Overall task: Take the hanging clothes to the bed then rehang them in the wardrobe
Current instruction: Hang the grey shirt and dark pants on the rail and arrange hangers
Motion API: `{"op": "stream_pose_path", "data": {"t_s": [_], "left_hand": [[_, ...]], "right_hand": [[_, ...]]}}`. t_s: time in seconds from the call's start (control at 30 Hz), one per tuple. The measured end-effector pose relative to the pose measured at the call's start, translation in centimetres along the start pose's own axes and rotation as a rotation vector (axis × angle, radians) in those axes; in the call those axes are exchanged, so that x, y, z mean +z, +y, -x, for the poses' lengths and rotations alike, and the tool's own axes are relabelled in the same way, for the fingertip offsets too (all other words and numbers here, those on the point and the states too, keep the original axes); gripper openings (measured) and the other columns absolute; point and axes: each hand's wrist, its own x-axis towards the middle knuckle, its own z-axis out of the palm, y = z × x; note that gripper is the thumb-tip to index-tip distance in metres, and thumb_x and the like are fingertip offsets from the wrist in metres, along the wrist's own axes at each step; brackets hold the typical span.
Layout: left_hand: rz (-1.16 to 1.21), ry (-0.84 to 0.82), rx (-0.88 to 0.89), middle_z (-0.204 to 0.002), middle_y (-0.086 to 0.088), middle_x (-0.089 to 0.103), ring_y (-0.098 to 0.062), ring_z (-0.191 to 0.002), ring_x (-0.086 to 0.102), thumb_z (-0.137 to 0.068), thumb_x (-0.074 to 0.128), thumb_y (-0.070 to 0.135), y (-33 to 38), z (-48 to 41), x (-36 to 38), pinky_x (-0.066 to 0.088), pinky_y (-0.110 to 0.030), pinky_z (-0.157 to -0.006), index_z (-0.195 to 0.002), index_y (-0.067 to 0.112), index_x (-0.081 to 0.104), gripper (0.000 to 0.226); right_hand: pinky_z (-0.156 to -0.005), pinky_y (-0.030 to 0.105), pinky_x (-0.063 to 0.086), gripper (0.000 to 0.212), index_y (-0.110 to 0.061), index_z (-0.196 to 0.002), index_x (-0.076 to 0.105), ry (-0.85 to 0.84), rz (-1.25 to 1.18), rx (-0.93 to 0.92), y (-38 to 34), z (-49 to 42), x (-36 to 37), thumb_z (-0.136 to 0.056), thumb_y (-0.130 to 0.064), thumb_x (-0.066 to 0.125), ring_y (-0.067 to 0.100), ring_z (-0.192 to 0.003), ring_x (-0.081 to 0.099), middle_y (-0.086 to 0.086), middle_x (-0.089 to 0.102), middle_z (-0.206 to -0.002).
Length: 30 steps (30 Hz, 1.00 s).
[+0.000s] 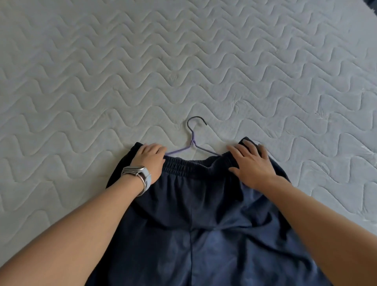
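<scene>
A dark navy pair of shorts [195, 214] with an elastic waistband lies flat on the quilted white bed [183, 71]. A thin wire hanger [193, 138], part purple and part dark, pokes out above the waistband with its hook pointing away from me. My left hand [150, 159], with a watch on the wrist, has its fingers curled over the waistband's left end by the hanger's purple arm. My right hand [250, 163] lies flat with spread fingers on the waistband's right end. The hanger's lower bar is hidden inside the shorts.
The wavy-quilted mattress cover stretches all around the shorts. A dark edge [371, 2] shows at the top right corner beyond the bed.
</scene>
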Motion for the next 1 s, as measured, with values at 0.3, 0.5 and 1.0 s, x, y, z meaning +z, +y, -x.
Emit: {"op": "stream_pose_path", "data": {"t_s": [0.3,0.5,1.0], "left_hand": [[0.245,-0.195,-0.14,-0.099,-0.004,0.059,-0.027,-0.094,0.057,-0.094,0.041,0.036,3.9,-4.1,-0.2,0.043,-0.036,-0.085,-0.104,0.01,0.051,0.029],[0.434,-0.085,0.111,-0.056,0.007,0.032,-0.007,-0.052,0.032,-0.091,0.049,0.035,5.0,-0.1,-5.1,0.025,-0.024,-0.052,-0.052,0.025,0.027,0.047],[0.231,0.804,0.314,-0.099,-0.007,0.066,-0.029,-0.088,0.063,-0.081,0.045,0.042,9.6,18.3,-33.5,0.039,-0.03,-0.075,-0.098,0.014,0.067,0.04]], "right_hand": [[-0.114,0.046,0.02,0.06,-0.03,-0.134,0.034,-0.042,-0.063,0.065,2.6,-1.5,-0.7,-0.084,-0.06,0.046,0.021,-0.135,0.028,-0.001,0.036,-0.14],[-0.117,0.051,0.001,0.065,-0.037,-0.139,0.032,-0.033,-0.378,-0.037,0.2,1.0,-5.3,-0.081,-0.062,0.049,0.014,-0.141,0.022,-0.009,0.033,-0.145],[-0.04,0.014,0.022,0.02,-0.024,-0.081,0.066,0.242,-1.096,-0.131,-9.1,21.9,-36.8,-0.091,-0.035,0.052,0.007,-0.045,0.03,-0.004,0.042,-0.059]]}}
